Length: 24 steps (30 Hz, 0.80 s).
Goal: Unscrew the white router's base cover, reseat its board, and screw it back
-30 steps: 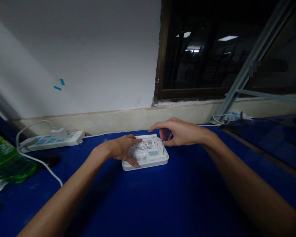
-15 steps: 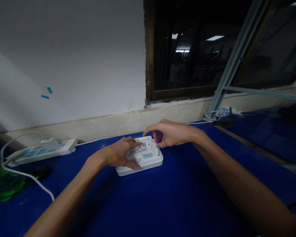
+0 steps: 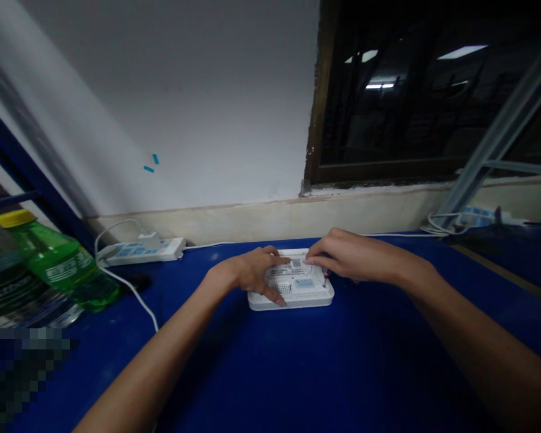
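A white router point(image 3: 313, 296) lies on the blue tabletop with its labelled, vented underside facing up. My left hand point(image 3: 256, 272) grips its left end, the thumb at the front edge and a finger reaching across the label. Over the right end is my right hand point(image 3: 342, 255), its thumb and forefinger together at the router's surface near the back. A screwdriver point(image 3: 326, 275) shows below that hand, its red part and thin shaft by the router's right edge. Most of its handle is hidden by my curled fingers, which appear to hold it.
On the left, a white power strip point(image 3: 174, 249) with a plugged-in white cable point(image 3: 137, 293) lies along the wall. A green bottle point(image 3: 67, 258) with a yellow cap leans beside other bottles. At the right stand a grey metal post point(image 3: 491, 144) and another power strip point(image 3: 478, 216).
The view has swung left, bringing the bottles into sight. My right thumb and forefinger have come down to the router's surface, and the screwdriver handle is now mostly hidden. My left hand stays on the router.
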Tool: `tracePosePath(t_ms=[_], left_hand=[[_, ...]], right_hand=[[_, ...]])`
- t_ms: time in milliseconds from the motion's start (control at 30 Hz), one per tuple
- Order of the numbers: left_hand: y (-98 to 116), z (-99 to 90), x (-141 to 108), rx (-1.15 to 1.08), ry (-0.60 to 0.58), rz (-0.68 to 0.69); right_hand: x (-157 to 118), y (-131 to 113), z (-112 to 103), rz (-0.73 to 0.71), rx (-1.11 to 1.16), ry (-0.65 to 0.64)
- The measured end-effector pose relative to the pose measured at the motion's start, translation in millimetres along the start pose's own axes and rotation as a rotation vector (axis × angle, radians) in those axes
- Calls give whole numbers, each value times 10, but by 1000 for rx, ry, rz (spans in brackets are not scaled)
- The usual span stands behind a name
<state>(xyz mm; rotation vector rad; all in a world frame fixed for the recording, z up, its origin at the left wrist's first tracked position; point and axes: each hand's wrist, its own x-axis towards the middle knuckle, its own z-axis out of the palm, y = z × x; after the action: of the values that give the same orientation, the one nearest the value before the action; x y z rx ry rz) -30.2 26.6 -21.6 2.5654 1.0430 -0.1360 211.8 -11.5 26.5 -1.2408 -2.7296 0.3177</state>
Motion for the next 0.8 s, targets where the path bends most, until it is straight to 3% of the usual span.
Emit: tracePosePath(t_ms=[167, 367, 533, 800], left_hand=[[33, -23, -34, -9, -3, -21], [21, -11, -27, -9, 1, 11], [4, 0, -15, 9, 6, 1], [-5, 10, -8, 12, 9, -1]], right_hand=[[-54, -24, 20, -113, 37, 66], [-19, 90, 262, 3, -16, 276], [-86, 110, 401, -85, -5, 418], [-109, 146, 490, -55, -18, 462]])
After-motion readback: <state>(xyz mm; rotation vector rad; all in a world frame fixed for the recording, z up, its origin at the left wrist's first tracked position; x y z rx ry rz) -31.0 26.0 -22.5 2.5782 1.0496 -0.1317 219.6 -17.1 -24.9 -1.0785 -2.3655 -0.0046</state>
